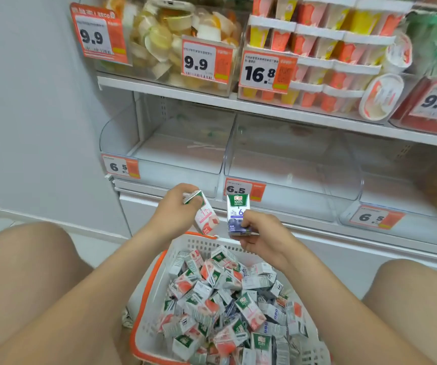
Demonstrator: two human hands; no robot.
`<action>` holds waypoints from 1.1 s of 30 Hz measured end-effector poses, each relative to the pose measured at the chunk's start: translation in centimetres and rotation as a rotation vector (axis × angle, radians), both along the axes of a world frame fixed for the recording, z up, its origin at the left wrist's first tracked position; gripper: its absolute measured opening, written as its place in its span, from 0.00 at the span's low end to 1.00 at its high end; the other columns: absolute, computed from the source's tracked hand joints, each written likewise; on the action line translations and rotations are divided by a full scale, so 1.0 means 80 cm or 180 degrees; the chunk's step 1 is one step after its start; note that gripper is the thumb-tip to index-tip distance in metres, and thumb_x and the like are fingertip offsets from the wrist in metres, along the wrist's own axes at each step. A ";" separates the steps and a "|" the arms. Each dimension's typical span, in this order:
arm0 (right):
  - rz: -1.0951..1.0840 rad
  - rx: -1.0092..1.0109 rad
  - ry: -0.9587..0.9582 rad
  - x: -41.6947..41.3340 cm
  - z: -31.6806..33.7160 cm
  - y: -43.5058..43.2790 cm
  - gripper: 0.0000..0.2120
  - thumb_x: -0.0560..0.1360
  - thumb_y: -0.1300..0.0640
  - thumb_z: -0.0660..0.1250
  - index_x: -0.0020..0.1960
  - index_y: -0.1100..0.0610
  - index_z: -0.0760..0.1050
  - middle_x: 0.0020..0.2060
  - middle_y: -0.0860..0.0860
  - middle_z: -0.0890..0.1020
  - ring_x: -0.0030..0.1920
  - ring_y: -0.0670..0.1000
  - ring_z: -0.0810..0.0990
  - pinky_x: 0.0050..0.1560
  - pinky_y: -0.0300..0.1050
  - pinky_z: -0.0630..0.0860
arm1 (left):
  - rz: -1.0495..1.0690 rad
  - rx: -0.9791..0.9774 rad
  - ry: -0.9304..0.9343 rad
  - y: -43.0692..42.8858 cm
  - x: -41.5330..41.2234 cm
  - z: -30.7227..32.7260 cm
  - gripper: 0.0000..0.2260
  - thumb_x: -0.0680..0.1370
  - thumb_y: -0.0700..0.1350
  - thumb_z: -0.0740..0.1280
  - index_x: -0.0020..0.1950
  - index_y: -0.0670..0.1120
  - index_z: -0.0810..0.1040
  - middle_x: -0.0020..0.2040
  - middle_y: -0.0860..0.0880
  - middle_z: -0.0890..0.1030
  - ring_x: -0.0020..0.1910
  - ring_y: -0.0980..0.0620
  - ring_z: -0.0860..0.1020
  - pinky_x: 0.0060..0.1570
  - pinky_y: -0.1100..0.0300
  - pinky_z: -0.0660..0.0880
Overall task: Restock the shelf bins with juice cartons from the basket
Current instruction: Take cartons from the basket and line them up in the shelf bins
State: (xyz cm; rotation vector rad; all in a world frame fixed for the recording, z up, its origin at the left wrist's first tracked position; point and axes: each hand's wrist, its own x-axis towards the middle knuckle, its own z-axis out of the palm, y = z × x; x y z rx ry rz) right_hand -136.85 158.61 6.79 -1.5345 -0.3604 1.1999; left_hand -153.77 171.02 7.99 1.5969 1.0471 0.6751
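My left hand [176, 206] grips the top of a pink peach juice carton [207, 219], held tilted above the basket's far rim. My right hand [261, 233] pinches the bottom of a blue blueberry juice carton [237, 214], held upright. Below them a white basket with an orange rim [147, 288] is full of several mixed pink and blue cartons [228, 306]. Clear shelf bins stand ahead on the lower shelf: the left bin [170, 159], the middle bin [291, 169] and the right bin [407, 191], with no cartons seen in them.
Price tags reading 6.5 [121, 167] hang on the bin fronts. The upper shelf [212, 100] holds bins of jelly cups and pudding packs. A grey wall [27, 114] is at the left. My knees flank the basket on both sides.
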 end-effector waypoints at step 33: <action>0.0692 0.1268 -0.3549 -0.072 0.039 0.291 0.20 0.77 0.58 0.76 0.61 0.48 0.69 0.51 0.49 0.83 0.50 0.53 0.80 0.47 0.48 0.76 | -0.0924 0.2040 0.4021 0.268 -0.056 0.063 0.11 0.78 0.28 0.61 0.58 0.39 0.73 0.52 0.41 0.71 0.46 0.39 0.73 0.44 0.50 0.72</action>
